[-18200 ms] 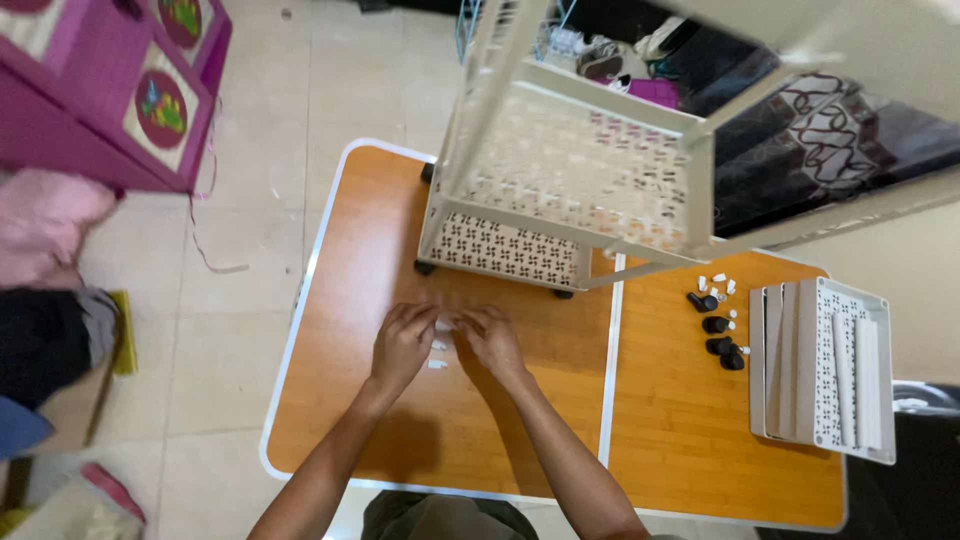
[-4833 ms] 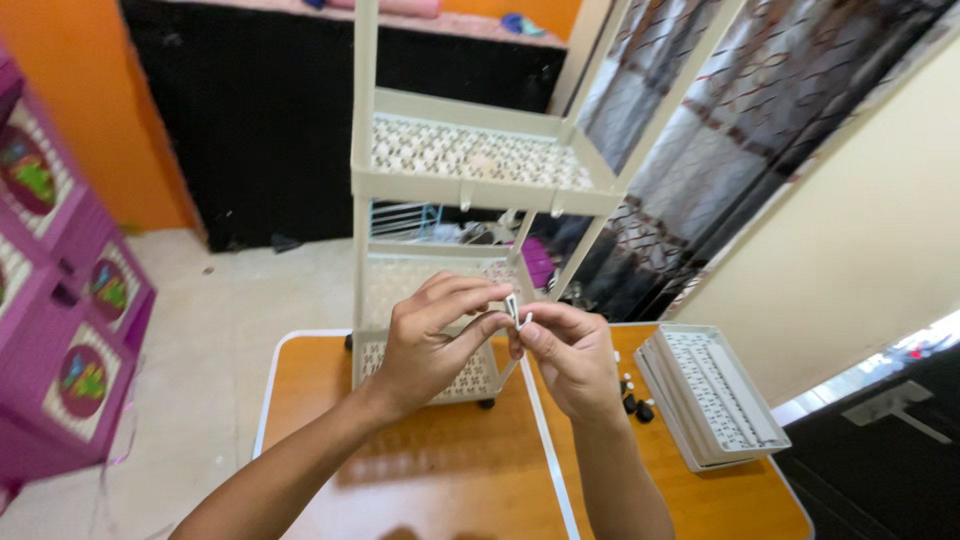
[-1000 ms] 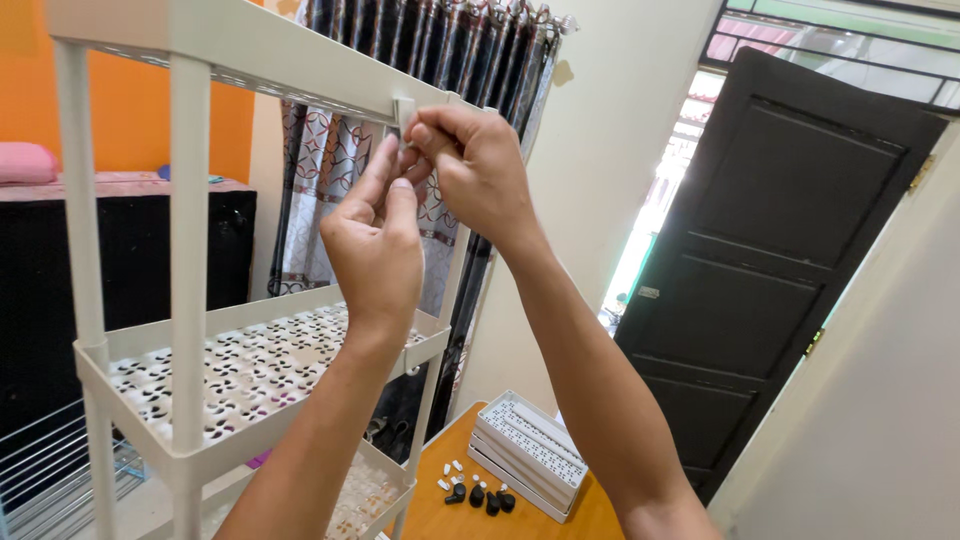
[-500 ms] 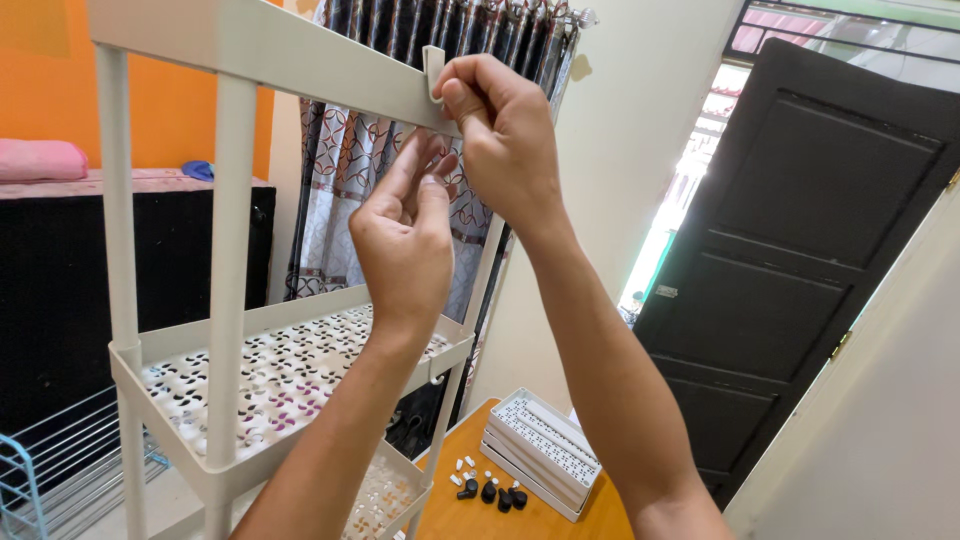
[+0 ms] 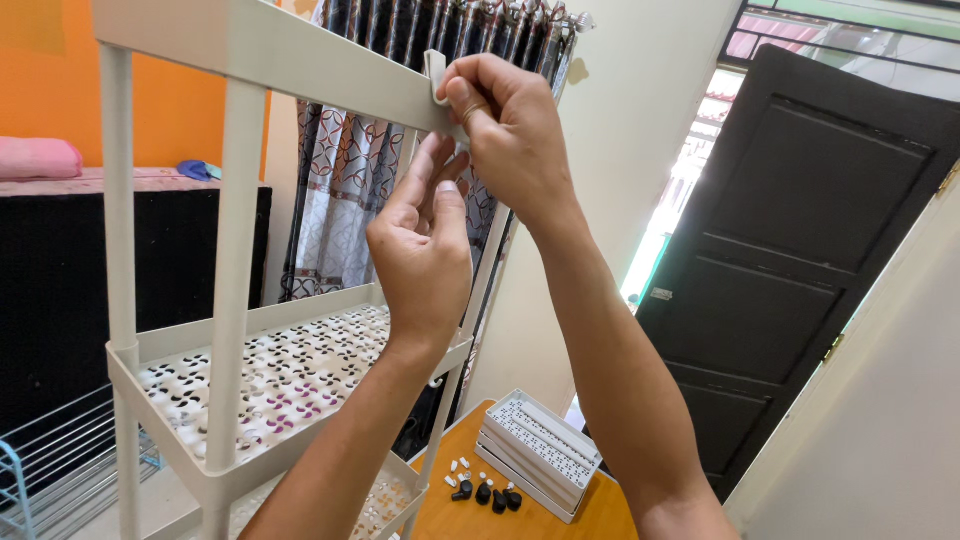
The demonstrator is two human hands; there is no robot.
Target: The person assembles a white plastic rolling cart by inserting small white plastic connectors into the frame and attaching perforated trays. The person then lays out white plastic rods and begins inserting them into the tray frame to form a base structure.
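Observation:
A white plastic shelf rack with perforated tiers stands on an orange table. My right hand pinches a small white clip against the rim of the rack's top tier. Just below it, my left hand is raised, its fingertips touching the underside of that rim near the clip. The left palm seems to hold nothing.
On the table lie a stack of white perforated trays, several black caster wheels and small white pieces. A dark door is at the right, patterned curtains hang behind the rack, and a wire rack stands lower left.
The view has shifted slightly; both hands stay at the top rim. My right hand has pressed the clip further onto the rim, and my left fingers have risen closer to it.

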